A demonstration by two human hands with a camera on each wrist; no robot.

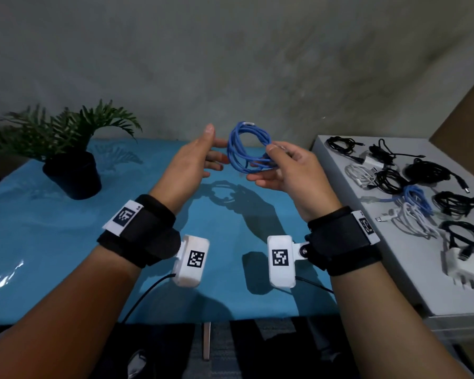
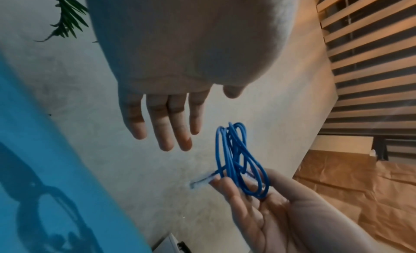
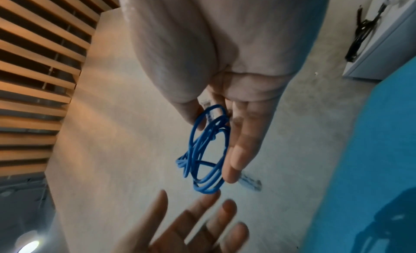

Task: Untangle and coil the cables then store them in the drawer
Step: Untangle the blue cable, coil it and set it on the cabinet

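The right hand (image 1: 281, 166) pinches the blue coiled network cable (image 1: 248, 146) above the far part of the blue-covered desk (image 1: 52, 242); the left hand (image 1: 196, 157), fingers spread, holds nothing. Seemingly only a thumb pinch secures it, so loops could spring loose or retangle.

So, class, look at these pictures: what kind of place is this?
Probably an office or workroom corner: a blue-covered table with a potted plant, a grey cabinet strewn with coiled cables, and slatted window blinds.
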